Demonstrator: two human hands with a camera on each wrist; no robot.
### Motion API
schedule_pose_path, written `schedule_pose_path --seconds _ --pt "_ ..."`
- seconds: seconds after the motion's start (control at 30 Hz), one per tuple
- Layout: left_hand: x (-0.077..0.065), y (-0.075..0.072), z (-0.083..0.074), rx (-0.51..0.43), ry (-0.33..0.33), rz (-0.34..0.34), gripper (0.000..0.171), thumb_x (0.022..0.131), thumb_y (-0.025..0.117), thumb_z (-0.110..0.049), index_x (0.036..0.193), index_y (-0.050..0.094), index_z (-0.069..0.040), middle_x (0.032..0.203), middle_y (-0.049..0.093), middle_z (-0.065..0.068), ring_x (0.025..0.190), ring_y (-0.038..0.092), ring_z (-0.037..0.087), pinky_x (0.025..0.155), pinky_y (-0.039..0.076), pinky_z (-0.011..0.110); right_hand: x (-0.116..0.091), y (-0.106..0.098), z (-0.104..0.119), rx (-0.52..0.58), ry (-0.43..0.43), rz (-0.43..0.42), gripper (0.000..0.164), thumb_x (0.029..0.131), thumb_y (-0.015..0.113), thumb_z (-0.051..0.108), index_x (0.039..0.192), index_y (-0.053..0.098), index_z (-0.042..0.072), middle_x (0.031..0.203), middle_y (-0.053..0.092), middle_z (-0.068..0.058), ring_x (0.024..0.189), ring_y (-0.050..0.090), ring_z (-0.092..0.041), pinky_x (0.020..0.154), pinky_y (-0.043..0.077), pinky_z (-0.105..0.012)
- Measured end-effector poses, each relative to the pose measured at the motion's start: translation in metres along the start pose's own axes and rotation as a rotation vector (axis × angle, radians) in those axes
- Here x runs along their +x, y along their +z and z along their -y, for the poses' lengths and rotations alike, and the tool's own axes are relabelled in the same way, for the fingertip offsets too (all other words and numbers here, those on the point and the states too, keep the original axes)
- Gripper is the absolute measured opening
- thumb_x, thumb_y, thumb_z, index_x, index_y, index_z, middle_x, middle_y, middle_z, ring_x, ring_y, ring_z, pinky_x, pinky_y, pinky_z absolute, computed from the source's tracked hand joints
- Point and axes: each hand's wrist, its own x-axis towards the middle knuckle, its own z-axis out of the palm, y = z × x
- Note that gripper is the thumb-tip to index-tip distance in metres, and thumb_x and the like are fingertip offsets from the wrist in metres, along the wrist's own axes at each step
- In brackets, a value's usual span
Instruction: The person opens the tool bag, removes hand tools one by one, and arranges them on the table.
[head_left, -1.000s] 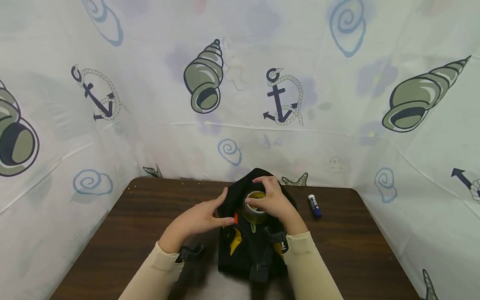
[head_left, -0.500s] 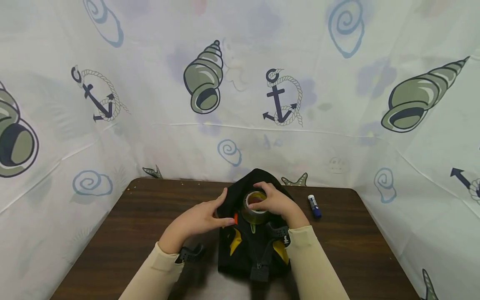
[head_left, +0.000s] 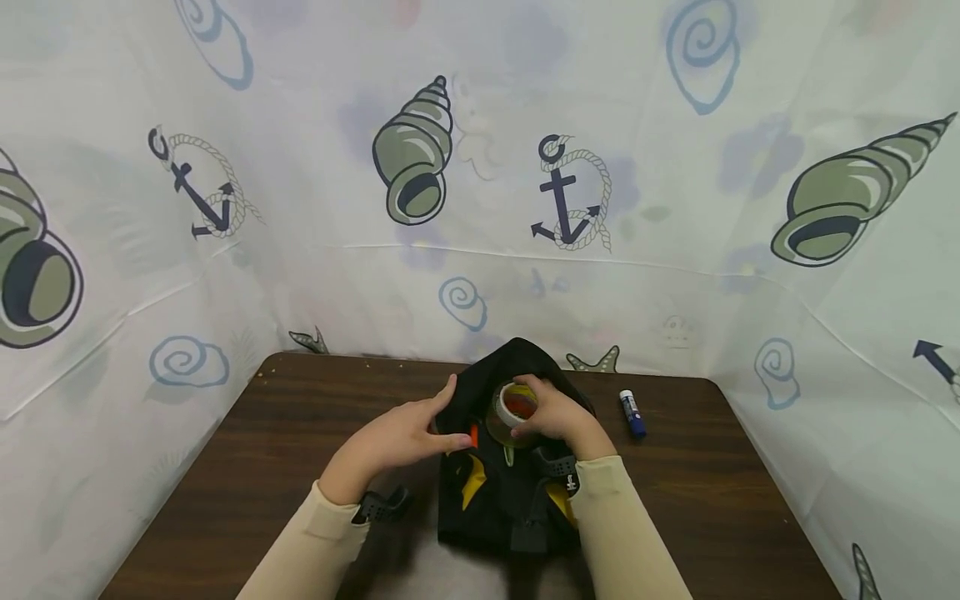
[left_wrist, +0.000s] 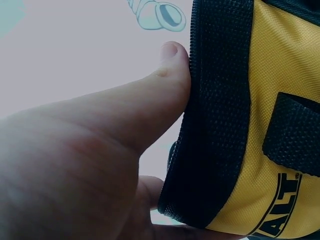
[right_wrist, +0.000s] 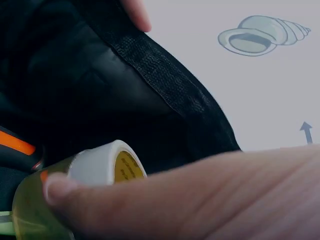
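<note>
A black and yellow tool bag stands open on the table, its dark inside facing up. My left hand holds the bag's left rim; in the left wrist view the thumb lies along the zipped edge, with the other fingers lower down the side. Inside the mouth of the bag, my right hand grips a tan packing tape roll, thumb on its outer side. A white tape roll with a yellow core sits against the packing tape. The right hand's other fingers are mostly hidden in the wrist view.
An orange-marked item and a pale green piece show inside the bag. A blue tube with a white cap lies on the brown table to the right. A patterned cloth hangs behind the table's far edge.
My right thumb has moved from the roll's opening to its near right side, and a white ring now shows there. The left hand keeps its hold on the bag.
</note>
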Motion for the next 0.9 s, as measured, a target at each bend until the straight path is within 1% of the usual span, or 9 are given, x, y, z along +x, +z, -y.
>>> schedule_pose_path --seconds 0.07,0.17,0.23,0.33,0.43,0.53,0.6,0.77,0.9 --pt "-0.001 -0.001 -0.001 -0.006 -0.001 -0.001 0.113 0.093 0.067 -0.08 0.176 0.004 -0.037 0.16 0.061 0.008 0.14 0.065 0.03 0.117 0.049 0.062 0.0 0.0 -0.001 -0.003 -0.007 -0.006 0.091 0.089 0.091 0.012 0.167 0.043 0.015 0.159 0.052 -0.023 0.139 0.056 -0.046 0.113 0.05 -0.063" --pt "0.0 -0.003 -0.001 -0.009 -0.008 -0.002 0.112 0.093 0.067 -0.08 0.175 0.004 -0.039 0.157 0.063 0.007 0.139 0.065 0.03 0.117 0.049 0.063 -0.001 -0.001 -0.001 -0.001 -0.022 -0.012 0.09 0.089 0.09 0.007 0.166 0.045 0.015 0.159 0.053 -0.023 0.141 0.055 -0.047 0.114 0.049 -0.065" --pt "0.0 -0.003 -0.001 -0.009 -0.009 -0.002 0.111 0.093 0.068 -0.08 0.175 0.004 -0.04 0.16 0.061 0.007 0.141 0.064 0.03 0.118 0.048 0.063 -0.001 -0.001 -0.001 -0.011 -0.028 -0.021 0.089 0.088 0.09 0.007 0.165 0.046 0.015 0.159 0.054 -0.022 0.142 0.055 -0.047 0.114 0.049 -0.065" --pt "-0.001 -0.002 -0.002 -0.013 -0.01 -0.003 0.112 0.093 0.068 -0.079 0.175 0.005 -0.039 0.162 0.058 0.007 0.141 0.064 0.03 0.118 0.048 0.063 -0.001 0.0 0.0 -0.035 -0.025 -0.043 0.089 0.086 0.094 0.011 0.163 0.049 0.015 0.158 0.056 -0.019 0.141 0.056 -0.045 0.114 0.049 -0.064" --pt "-0.002 -0.001 -0.002 -0.012 -0.012 -0.001 0.112 0.093 0.068 -0.079 0.176 0.005 -0.038 0.164 0.056 0.007 0.142 0.064 0.03 0.118 0.048 0.063 -0.001 0.002 -0.001 -0.046 -0.015 -0.064 0.087 0.085 0.097 0.023 0.16 0.054 0.014 0.154 0.059 -0.015 0.136 0.06 -0.04 0.113 0.051 -0.061" --pt "-0.003 0.0 -0.003 -0.011 -0.012 -0.001 0.112 0.093 0.068 -0.079 0.176 0.006 -0.037 0.167 0.052 0.007 0.143 0.063 0.031 0.118 0.048 0.063 -0.001 0.003 -0.002 -0.062 -0.033 -0.078 0.086 0.084 0.098 0.034 0.157 0.057 0.013 0.146 0.063 -0.012 0.127 0.064 -0.034 0.11 0.054 -0.058" --pt "-0.003 0.0 -0.003 -0.009 -0.011 -0.004 0.112 0.093 0.068 -0.079 0.176 0.006 -0.037 0.168 0.052 0.008 0.143 0.063 0.031 0.118 0.048 0.063 -0.002 0.003 -0.001 -0.084 -0.064 -0.086 0.086 0.084 0.097 0.041 0.156 0.058 0.014 0.143 0.063 -0.01 0.122 0.065 -0.03 0.108 0.055 -0.056" --pt "-0.002 -0.001 -0.003 -0.01 -0.007 -0.005 0.111 0.093 0.068 -0.078 0.176 0.006 -0.038 0.165 0.054 0.008 0.141 0.064 0.03 0.117 0.048 0.063 -0.011 -0.006 0.012 -0.105 -0.141 -0.13 0.087 0.084 0.096 0.046 0.156 0.058 0.015 0.139 0.063 -0.011 0.116 0.066 -0.028 0.105 0.057 -0.053" --pt "-0.002 -0.001 -0.003 -0.016 -0.002 -0.003 0.112 0.093 0.069 -0.078 0.176 0.006 -0.037 0.164 0.057 0.008 0.14 0.065 0.03 0.117 0.049 0.063 -0.024 -0.018 0.025 -0.106 -0.177 -0.168 0.088 0.086 0.094 0.045 0.158 0.055 0.012 0.143 0.062 -0.012 0.124 0.064 -0.031 0.11 0.055 -0.056"
